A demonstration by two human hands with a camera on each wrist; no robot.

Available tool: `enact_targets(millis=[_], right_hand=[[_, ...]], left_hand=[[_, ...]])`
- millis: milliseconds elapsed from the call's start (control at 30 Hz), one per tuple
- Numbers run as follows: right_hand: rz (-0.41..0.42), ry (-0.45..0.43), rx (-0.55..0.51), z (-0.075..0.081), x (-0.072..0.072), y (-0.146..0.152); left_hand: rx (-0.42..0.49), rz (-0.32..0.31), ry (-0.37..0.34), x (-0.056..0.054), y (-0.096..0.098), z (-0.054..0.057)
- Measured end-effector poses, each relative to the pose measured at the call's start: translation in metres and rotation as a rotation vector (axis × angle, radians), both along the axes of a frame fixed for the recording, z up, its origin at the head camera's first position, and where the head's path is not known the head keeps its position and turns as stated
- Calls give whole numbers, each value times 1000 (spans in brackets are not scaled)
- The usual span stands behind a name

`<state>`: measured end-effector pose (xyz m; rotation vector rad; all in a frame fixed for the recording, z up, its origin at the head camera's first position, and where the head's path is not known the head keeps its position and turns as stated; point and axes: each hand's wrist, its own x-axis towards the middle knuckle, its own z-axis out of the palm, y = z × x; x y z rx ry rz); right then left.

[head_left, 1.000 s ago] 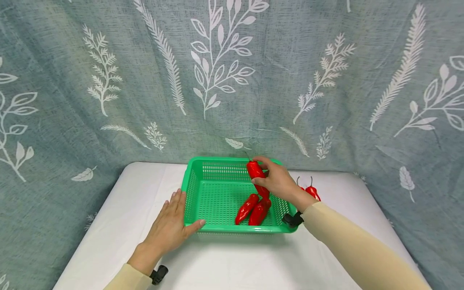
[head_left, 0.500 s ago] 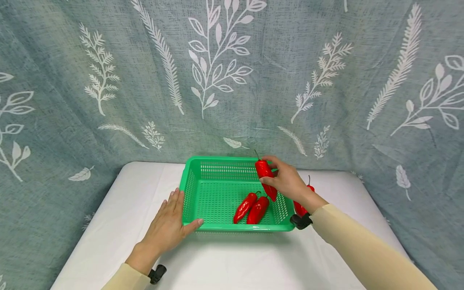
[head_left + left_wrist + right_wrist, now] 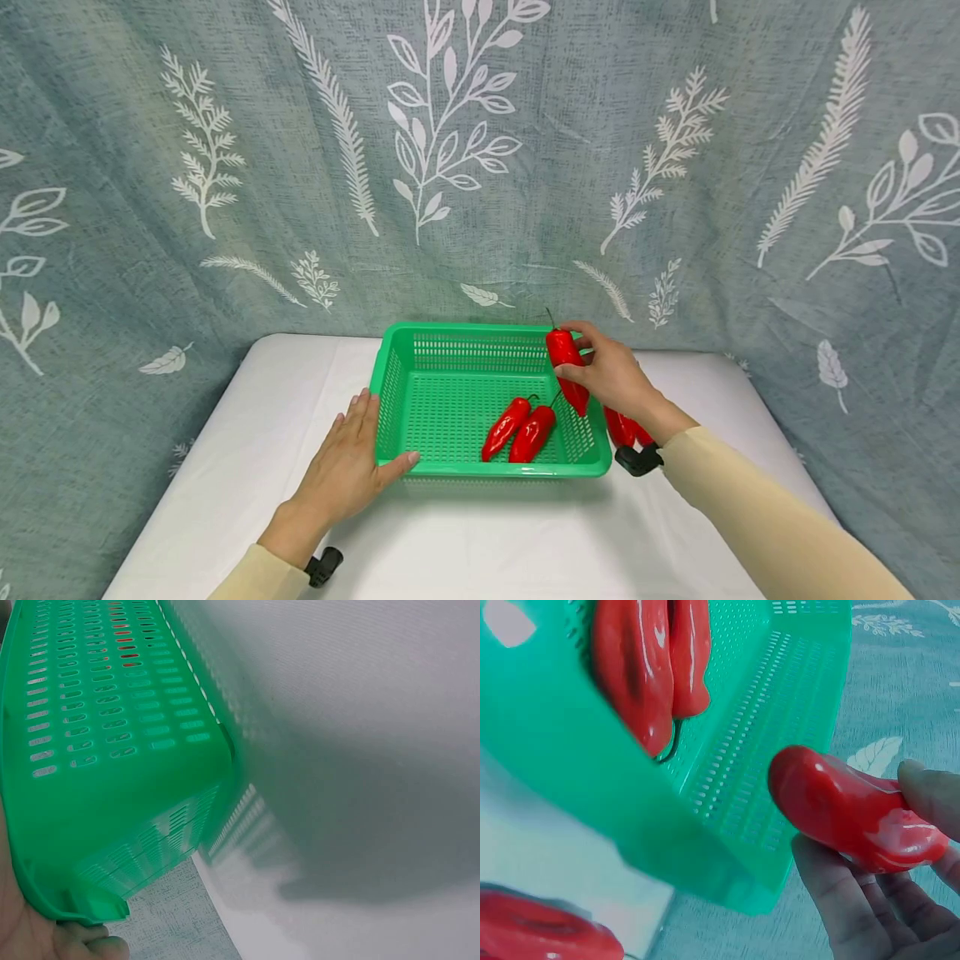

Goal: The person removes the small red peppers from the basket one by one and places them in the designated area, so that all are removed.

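Observation:
A long red chili pepper [image 3: 567, 358], stem up, is pinched between the thumb and fingers of my right hand [image 3: 611, 375]. It hangs over the right end of a green plastic basket [image 3: 465, 331], close to the rim. In the right wrist view the held pepper [image 3: 847, 806] is tilted above the slotted wall. Two more red peppers [image 3: 506, 428] [image 3: 532, 434] lie side by side on the basket floor. My left hand [image 3: 341, 467] rests along the basket's left rim with fingers straight and thumb over the front corner. The left wrist view shows the basket's outer wall [image 3: 112, 780] and a few fingertips.
Outside the basket on the right, red peppers [image 3: 619, 427] lie on the white tablecloth [image 3: 480, 550], partly hidden by my right wrist. A grey-green curtain [image 3: 300, 167] with white leaf patterns hangs behind the table's back edge.
My right hand has moved right with the pepper, from over the basket's inside toward its right rim. The two peppers in the basket now show uncovered. My left hand stays at the left rim.

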<state>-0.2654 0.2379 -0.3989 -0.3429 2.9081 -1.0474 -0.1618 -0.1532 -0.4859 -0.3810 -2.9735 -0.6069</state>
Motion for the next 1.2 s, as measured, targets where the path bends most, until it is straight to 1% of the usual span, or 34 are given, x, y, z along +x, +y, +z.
enact_targets(millis=[133, 300, 467, 1000, 1200], right_hand=[[-8, 2, -9, 1, 0, 9], [-27, 18, 10, 3, 1, 19], [-52, 13, 17, 4, 3, 28], [-97, -21, 19, -2, 6, 59], [-116, -13, 59, -4, 6, 73]], left_hand=[[-1, 0, 2, 1, 0, 0], [-1, -1, 5, 0, 0, 0], [1, 1, 3, 0, 0, 1], [7, -2, -3, 0, 0, 1], [2, -2, 0, 0, 0, 1]])
